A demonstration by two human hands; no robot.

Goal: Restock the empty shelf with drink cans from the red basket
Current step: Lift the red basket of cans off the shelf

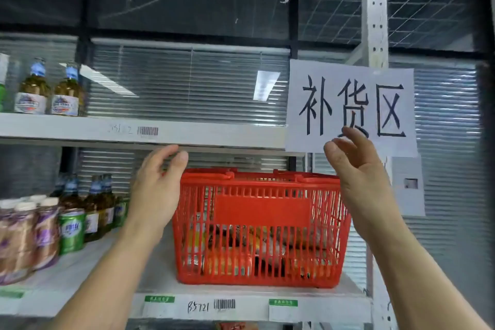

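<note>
The red basket [261,228] sits on the lower shelf [166,280], its long axis running left to right along the shelf edge, a broad slatted side with a blank red panel facing the camera. Both handles are folded down along the rim. Through the slats, drink cans [230,260] and other packaged goods lie jumbled in the bottom half, some on their sides; the blur and the bars hide their labels. The left hand [156,187] is raised just beside the basket's left end, fingers relaxed and slightly spread, holding nothing. The right hand [357,171] is lifted by the right end, fingers loosely spread, also gripping nothing; whether either palm touches the basket cannot be told. Above, the upper shelf [187,132] is bare across its middle, with two amber bottles [49,91] at its far left. A paper sign [351,107] with large black characters hangs behind the right hand. Left of the basket stand green cans [71,230], more bottles and purple-wrapped cups [26,236].
</note>
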